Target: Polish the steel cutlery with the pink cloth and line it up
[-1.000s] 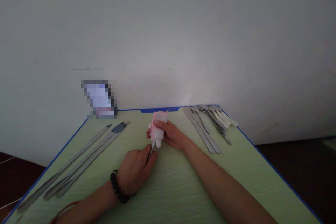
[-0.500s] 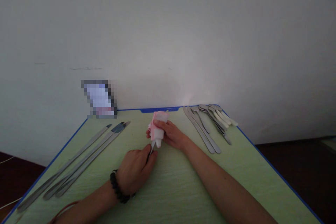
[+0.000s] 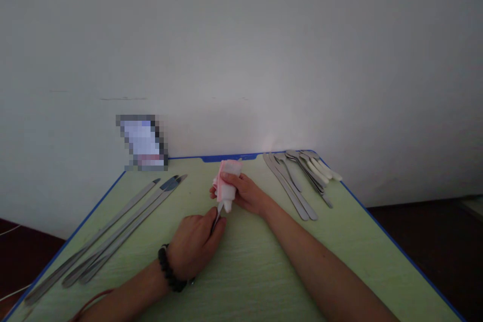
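My left hand [image 3: 196, 246], a dark bead bracelet [image 3: 169, 270] on its wrist, has its fingers clamped on one slim metal utensil [image 3: 218, 215] near the middle of the green, blue-edged desk [image 3: 245, 276]. My right hand [image 3: 246, 194] has its fingers closed on one pink cloth [image 3: 227, 184], bunched and wrapped around the utensil's upper end. Three long knives [image 3: 113, 234] lie far left, as best I can count. An overlapping cutlery pile [image 3: 302, 176], too tangled to count, lies far right.
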A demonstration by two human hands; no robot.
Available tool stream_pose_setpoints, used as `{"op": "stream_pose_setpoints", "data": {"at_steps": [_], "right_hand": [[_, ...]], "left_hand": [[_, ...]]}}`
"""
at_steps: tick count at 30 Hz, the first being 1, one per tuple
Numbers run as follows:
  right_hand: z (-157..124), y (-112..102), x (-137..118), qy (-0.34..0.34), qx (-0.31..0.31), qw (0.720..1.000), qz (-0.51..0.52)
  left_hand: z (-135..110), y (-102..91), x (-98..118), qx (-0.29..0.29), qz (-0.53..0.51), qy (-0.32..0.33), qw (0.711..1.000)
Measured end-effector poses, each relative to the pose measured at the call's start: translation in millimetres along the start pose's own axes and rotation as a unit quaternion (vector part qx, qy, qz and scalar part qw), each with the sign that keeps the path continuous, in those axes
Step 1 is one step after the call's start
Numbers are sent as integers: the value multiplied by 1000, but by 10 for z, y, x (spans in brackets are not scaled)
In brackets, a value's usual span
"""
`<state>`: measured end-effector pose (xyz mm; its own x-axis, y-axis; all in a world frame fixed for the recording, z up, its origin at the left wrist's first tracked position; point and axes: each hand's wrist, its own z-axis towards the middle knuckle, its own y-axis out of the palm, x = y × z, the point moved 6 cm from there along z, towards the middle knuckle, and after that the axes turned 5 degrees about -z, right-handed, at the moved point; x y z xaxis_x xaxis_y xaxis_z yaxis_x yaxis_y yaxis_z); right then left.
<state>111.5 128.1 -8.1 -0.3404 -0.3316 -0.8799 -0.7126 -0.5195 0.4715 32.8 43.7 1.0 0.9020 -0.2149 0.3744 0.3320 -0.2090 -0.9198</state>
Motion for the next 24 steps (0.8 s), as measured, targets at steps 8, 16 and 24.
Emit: {"op": "stream_pose_setpoints", "data": {"at_steps": [8, 16, 24], "right_hand": [[5, 3, 3, 0, 1, 1000, 4], [-2, 2, 1, 0, 3, 1000, 2], [2, 9, -7, -1, 0, 1000, 0]], "left_hand": [[-1, -17, 12, 3, 5, 6, 1000], [-9, -17, 16, 8, -9, 14, 1000], [-6, -18, 20, -1, -8, 8, 1000]]}}
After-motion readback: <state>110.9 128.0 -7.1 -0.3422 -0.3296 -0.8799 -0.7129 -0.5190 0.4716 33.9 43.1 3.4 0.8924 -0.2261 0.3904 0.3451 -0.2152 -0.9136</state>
